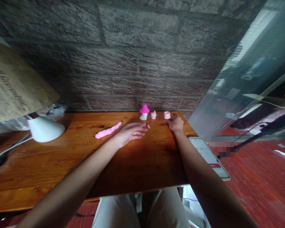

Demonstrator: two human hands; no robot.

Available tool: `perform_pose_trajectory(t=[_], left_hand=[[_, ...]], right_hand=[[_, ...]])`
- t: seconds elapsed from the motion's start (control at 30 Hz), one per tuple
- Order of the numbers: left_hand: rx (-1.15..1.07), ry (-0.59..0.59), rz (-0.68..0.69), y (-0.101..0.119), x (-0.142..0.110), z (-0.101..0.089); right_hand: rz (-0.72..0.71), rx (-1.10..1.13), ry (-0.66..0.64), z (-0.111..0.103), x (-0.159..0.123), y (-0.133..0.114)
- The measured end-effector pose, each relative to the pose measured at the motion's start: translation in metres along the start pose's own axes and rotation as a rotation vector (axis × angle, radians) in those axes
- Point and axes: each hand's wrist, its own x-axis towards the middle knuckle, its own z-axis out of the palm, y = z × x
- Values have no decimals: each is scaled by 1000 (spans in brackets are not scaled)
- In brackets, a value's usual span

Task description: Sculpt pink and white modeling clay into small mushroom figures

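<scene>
My left hand (133,130) lies low over the table with its fingers stretched out, palm turned partly inward. A tiny pink piece (148,126) is right by its fingertips. Behind that hand lies a long pink strip (108,130), apparently modelling clay. My right hand (176,123) is at the far right of the table, its bent fingers closed at the base of a small pale-pink cup shape (167,114). Between the hands stand a toy-like mushroom (144,111) with a magenta cap and white stem, and a small pale-pink pointed figure (153,115).
A lamp (44,129) with a white base and printed brown paper shade stands at the left, with clear plastic wrap (52,110) behind it. A phone (209,156) lies along the right table edge, under my right forearm. A brick wall (123,63) borders the back.
</scene>
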Motion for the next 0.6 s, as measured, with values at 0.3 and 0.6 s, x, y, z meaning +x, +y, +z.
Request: perform_pose_trajectory(t=[0.3,0.6], left_hand=[[-9,-5,0,-3,1,-1],[2,14,3,0,-1,0]], right_hand=[[-25,62,33,-2,-1,5],[-25,45,7,-4,-4,1]])
